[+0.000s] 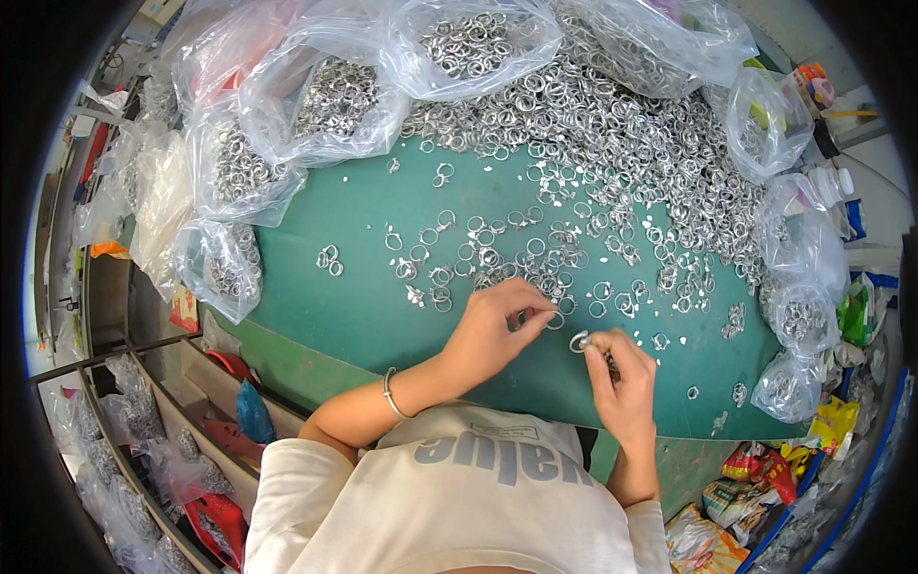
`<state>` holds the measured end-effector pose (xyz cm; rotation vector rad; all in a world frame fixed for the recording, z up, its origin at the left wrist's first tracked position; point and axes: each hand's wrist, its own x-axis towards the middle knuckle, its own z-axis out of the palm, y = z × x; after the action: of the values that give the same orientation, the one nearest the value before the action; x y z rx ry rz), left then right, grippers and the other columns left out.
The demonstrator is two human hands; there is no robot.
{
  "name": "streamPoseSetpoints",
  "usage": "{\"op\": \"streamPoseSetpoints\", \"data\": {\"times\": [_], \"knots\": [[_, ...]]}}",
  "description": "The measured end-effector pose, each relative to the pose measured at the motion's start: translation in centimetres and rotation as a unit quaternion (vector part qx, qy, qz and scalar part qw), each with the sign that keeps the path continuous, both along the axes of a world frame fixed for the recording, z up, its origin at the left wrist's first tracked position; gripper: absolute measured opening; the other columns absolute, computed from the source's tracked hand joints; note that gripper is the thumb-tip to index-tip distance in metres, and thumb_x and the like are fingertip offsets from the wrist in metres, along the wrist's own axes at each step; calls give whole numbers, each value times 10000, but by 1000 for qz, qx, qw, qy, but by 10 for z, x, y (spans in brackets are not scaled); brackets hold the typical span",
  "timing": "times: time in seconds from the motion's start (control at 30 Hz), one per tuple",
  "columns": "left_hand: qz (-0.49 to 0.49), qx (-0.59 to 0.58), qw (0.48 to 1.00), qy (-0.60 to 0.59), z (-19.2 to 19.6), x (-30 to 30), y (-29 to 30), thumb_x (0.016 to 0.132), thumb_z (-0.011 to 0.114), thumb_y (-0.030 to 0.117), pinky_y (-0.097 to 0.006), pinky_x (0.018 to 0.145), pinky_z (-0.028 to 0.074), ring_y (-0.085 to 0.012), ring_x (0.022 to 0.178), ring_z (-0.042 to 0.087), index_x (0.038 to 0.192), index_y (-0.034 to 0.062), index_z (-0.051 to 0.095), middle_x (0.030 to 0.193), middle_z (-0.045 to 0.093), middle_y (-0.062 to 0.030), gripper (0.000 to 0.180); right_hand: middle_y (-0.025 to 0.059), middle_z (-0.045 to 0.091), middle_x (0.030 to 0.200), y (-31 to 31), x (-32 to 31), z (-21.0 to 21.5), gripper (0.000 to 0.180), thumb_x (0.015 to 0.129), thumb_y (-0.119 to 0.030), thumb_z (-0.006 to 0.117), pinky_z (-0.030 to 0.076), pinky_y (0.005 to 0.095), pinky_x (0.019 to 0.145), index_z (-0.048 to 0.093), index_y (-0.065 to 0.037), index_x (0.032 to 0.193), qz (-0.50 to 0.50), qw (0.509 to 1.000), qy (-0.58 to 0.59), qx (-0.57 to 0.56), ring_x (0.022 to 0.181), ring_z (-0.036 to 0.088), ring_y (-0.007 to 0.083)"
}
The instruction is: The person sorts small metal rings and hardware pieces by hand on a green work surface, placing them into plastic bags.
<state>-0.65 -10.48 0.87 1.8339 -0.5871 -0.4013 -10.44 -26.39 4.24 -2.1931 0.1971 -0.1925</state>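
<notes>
My left hand is over the green tabletop, thumb and forefinger pinched together at a silver ring beside the scattered rings. A metal bangle circles that wrist. To the right and a little nearer, my right hand grips another silver ring between thumb and fingertips; its other fingers are curled in, and something shiny shows partly among them. Loose rings lie in small clusters just beyond both hands, mixed with small white bits. Behind them spreads a large heap of silver rings.
Clear plastic bags of rings line the far edge, with more bags at the left and a bag at the right. Shelves with bagged rings stand at lower left. Colourful packets sit at lower right beside the green table.
</notes>
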Motion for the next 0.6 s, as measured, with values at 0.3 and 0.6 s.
{"op": "streamPoseSetpoints", "data": {"times": [0.3, 0.6], "knots": [[-7, 114, 976, -186, -10, -3, 5, 762, 655, 24, -355, 664, 473, -267, 792, 565, 966, 36, 641, 922, 573, -90, 204, 134, 605, 700, -11, -10, -36, 77, 821, -64, 615, 411, 334, 517, 609, 11, 837, -23, 987, 135, -88, 537, 544, 243], [-85, 103, 968, -213, -15, -13, -12, 748, 662, 39, -366, 748, 425, -260, 858, 530, 1004, 36, 623, 959, 564, -87, 259, 134, 627, 755, -20, -13, -34, 168, 814, -191, 651, 436, 417, 545, 590, -37, 832, -85, 970, 166, -155, 635, 591, 342]]}}
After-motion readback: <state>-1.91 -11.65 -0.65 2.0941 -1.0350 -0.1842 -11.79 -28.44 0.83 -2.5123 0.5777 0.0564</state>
